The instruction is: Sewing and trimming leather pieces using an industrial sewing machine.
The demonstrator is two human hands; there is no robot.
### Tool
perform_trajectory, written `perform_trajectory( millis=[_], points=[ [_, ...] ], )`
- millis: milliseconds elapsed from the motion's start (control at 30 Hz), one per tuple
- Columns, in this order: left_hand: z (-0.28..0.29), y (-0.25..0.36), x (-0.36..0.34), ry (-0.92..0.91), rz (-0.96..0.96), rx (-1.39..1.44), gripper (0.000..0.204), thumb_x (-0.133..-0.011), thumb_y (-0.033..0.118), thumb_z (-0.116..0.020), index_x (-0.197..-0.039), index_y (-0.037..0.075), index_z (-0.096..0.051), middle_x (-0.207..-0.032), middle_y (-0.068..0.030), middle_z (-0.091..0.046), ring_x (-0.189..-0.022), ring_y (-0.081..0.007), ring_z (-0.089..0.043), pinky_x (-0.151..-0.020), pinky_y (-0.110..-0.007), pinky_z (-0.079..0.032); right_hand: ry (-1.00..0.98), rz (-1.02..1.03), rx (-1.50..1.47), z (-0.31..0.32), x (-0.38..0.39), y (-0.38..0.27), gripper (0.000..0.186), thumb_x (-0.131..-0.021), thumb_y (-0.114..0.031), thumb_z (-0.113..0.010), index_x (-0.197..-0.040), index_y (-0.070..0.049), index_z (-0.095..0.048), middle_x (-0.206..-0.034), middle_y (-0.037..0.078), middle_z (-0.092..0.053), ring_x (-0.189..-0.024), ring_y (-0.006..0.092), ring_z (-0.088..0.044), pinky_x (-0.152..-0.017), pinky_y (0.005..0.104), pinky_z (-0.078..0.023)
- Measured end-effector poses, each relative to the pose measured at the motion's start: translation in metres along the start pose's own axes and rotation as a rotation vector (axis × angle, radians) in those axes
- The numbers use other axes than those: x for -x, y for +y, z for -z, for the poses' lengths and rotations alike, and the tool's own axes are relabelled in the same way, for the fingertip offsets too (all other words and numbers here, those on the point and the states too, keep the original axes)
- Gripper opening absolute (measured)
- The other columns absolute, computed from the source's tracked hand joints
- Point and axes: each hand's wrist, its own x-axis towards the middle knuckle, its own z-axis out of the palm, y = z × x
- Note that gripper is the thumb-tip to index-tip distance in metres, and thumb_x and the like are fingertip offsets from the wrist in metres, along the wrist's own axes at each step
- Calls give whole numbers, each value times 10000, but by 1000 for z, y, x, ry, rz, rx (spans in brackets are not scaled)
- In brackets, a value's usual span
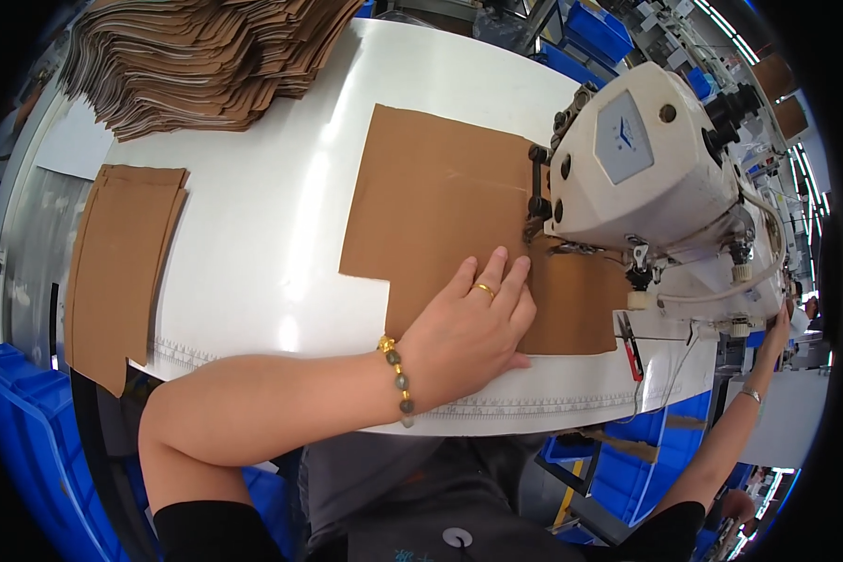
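My left hand [478, 314] lies flat with fingers stretched on a brown piece of fabric or leather [431, 192], wearing a ring and a beaded bracelet. The piece has a notched corner at its lower left, and its right part runs under the head of a white sewing machine [651, 178]. Far to the right, my right arm reaches to the machine's end, where my right hand [783, 323] is small and its fingers are mostly hidden. Red-handled snips [631, 348] rest on the table just right of the brown piece.
A tall stack of brown pieces [192, 61] stands at the back left. More brown pieces [126, 262] lie at the table's left edge, overhanging it. A printed ruler [496, 406] follows the front edge of the white table [253, 253]. Blue bins [42, 450] stand below.
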Motion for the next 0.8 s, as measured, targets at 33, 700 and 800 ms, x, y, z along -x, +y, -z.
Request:
perform_trajectory(
  millis=[33, 700, 800],
  points=[
    [0, 0, 0, -8, -7, -5, 709, -904, 544, -641, -1283, -52, -578, -1459, -240, -531, -1375, -396, -493, -1113, -492, -424, 30, -10, 1, -3, 4, -1, 488, -1070, -280, -565, -1451, 22, -524, -1423, 100, -575, -1250, 185, -574, -1052, 319, -460],
    [1, -3, 0, -29, -4, -5, 703, -932, 550, -607, -1297, -50, -575, -1453, -230, -541, -1383, -395, -485, -1112, -492, -431, 192, 123, -19, -41, 58, 4, 504, -1056, -384, -567, -1391, -8, -567, -1348, 115, -605, -1198, 233, -605, -978, 347, -507],
    [2, -4, -1, -26, -7, -4, 705, -925, 554, -616, -1295, -45, -578, -1452, -226, -544, -1385, -388, -486, -1113, -491, -432, 212, 65, -68, -39, 58, 12, 491, -1055, -366, -575, -1395, -12, -564, -1356, 116, -600, -1219, 233, -592, -1004, 348, -490]
  ],
)
